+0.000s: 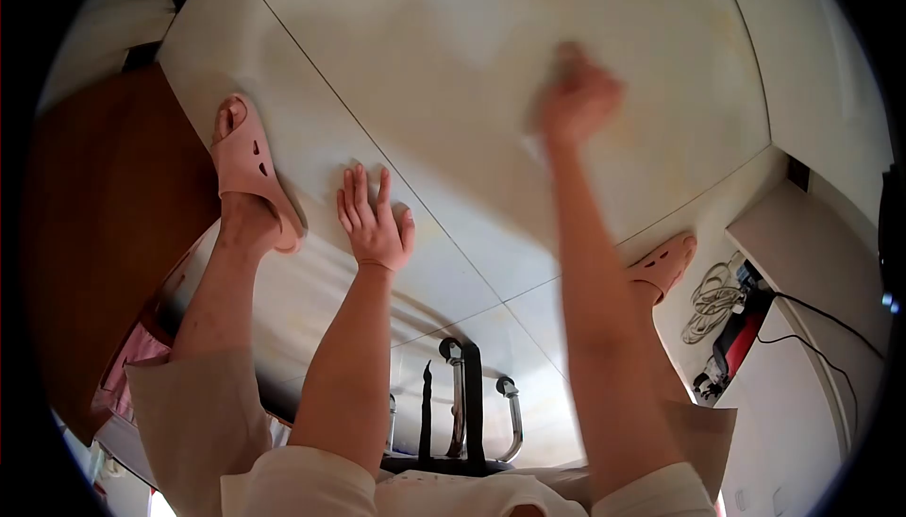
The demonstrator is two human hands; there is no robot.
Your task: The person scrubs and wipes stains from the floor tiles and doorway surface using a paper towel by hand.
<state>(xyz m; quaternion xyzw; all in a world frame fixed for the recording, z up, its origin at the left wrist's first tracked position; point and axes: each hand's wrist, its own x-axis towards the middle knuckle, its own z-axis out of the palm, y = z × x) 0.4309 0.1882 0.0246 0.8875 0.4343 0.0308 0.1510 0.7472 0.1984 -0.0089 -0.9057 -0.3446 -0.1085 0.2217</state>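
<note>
My left hand (374,225) lies flat on the pale tiled floor (415,74), fingers stretched out and thumb apart, holding nothing. It is beside a pink slipper (247,154) worn on the left foot. Farther forward and to the right, my right hand (580,97) is low over the same floor, blurred by motion. Its fingers look curled in. Whether something is inside them cannot be made out; a faint pale patch shows near the wrist. A second pink slipper (668,262) is on the right foot, partly hidden behind my right forearm.
Chrome caster-like legs (457,394) and black straps (475,404) are below me. At right, a white cabinet (793,394) has a coiled cable (714,302) and black and red items beside it. A brown wooden panel (113,234) stands at left. Dark seams cross the floor.
</note>
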